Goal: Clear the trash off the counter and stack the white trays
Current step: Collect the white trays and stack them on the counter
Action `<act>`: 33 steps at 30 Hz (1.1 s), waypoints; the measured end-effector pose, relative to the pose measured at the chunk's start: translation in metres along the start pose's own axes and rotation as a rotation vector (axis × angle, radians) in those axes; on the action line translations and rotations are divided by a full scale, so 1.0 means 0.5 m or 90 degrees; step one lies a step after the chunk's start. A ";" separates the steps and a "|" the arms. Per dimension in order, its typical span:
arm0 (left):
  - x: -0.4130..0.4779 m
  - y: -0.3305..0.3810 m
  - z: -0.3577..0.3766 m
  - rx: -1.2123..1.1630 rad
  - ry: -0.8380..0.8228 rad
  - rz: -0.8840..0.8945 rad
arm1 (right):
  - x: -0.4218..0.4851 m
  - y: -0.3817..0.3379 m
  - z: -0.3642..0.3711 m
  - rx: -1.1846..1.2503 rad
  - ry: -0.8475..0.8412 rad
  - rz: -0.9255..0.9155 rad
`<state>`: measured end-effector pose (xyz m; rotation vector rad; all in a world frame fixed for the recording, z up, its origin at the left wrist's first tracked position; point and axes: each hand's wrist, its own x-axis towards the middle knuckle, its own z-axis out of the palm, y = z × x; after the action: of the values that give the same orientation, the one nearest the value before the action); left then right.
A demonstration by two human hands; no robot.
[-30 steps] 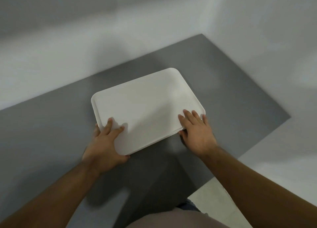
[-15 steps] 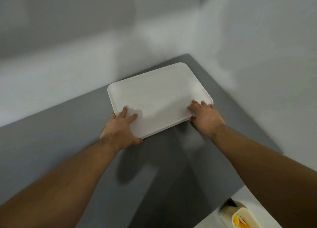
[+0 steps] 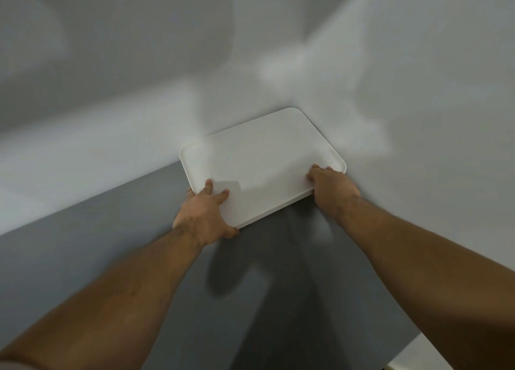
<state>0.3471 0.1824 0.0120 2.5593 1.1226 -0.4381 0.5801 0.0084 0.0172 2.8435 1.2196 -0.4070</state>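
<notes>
A white tray [image 3: 262, 158] lies flat on the grey counter [image 3: 111, 244], deep in the corner where two walls meet. Its far and right edges are at or very near the walls. My left hand [image 3: 204, 216] grips the tray's near left corner, fingers on top and thumb round the front edge. My right hand [image 3: 331, 187] holds the near right corner with curled fingers on top; its thumb is hidden. Whether more than one tray lies there I cannot tell. No trash is in view.
A pale back wall [image 3: 111, 91] and a pale right wall [image 3: 418, 91] close the counter in on two sides. The counter's near right edge [image 3: 401, 355] shows at the bottom, with floor beyond it.
Both hands have slid the tray away from me across the counter into the wall corner. The view has lifted and moved forward with them.
</notes>
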 end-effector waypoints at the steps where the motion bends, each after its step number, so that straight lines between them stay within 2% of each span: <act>1: 0.001 0.006 0.001 -0.003 0.001 -0.003 | 0.004 0.004 -0.003 0.000 0.001 -0.005; 20: 0.006 0.034 0.014 0.004 0.024 -0.006 | 0.031 0.031 0.007 0.004 0.040 -0.032; 25: 0.003 0.029 0.000 0.027 -0.011 -0.004 | 0.026 0.034 0.001 0.000 -0.018 -0.021; 29: -0.007 0.033 -0.029 0.074 -0.064 0.004 | -0.015 0.023 -0.027 -0.085 -0.100 -0.006; 33: -0.038 0.043 -0.081 0.092 -0.028 0.069 | -0.111 0.025 -0.071 0.018 -0.028 0.036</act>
<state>0.3570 0.1724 0.0595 2.7054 0.9636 -0.5641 0.5608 -0.0353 0.0642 2.8686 1.1326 -0.4871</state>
